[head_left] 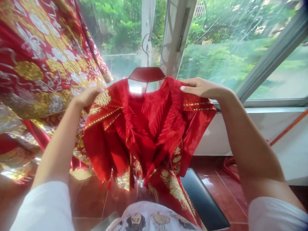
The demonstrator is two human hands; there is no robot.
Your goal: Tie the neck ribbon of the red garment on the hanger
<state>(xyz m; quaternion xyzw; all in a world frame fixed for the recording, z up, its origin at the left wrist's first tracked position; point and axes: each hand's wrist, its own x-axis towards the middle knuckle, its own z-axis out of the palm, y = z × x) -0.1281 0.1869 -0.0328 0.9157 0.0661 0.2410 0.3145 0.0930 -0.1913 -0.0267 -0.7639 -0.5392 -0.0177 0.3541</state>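
A red garment [146, 134] with gold embroidery hangs on a dark red hanger [146, 74] in front of the window. My left hand [88, 95] grips its left shoulder, fingers curled over the gold-trimmed edge. My right hand [202, 88] holds the right shoulder, thumb and fingers pinching the fabric near the collar. The hanger's hook [145, 48] rises toward the white window frame; what it hangs on is out of sight.
A larger red and gold brocade garment [40, 64] hangs at the left, close to my left arm. A black padded seat [204, 202] sits low on the red tiled floor [221, 189]. A window [228, 41] with greenery outside fills the back; an orange pole [288, 127] leans at the right.
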